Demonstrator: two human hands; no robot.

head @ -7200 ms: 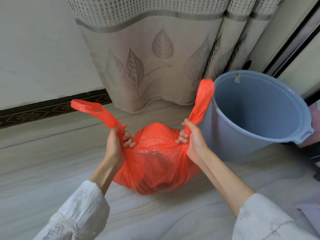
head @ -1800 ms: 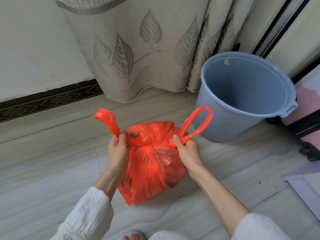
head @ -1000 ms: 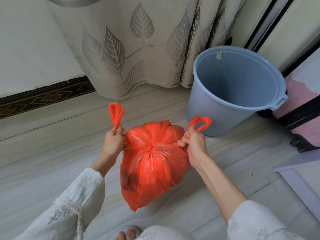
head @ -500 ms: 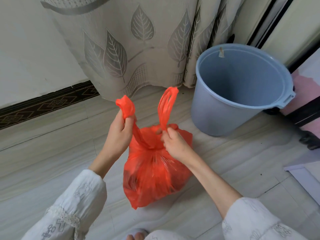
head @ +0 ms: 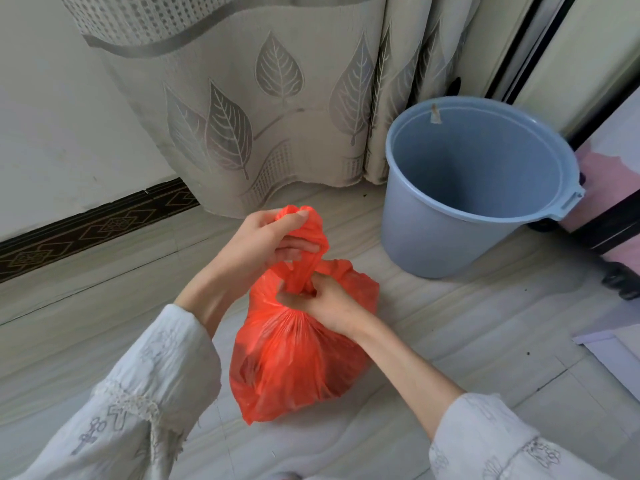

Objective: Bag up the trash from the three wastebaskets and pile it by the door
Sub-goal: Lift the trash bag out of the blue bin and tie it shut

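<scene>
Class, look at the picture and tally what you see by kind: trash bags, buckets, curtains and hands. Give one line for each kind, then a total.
Red trash bag: 1
Blue bucket: 1
Leaf-patterned curtain: 1
Hands: 2, left hand and right hand, both gripping the bag's handles
Total: 5

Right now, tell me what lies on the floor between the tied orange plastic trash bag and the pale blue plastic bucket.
Nothing: the head view shows only bare pale floor tiles between the orange plastic trash bag and the pale blue plastic bucket.
</scene>
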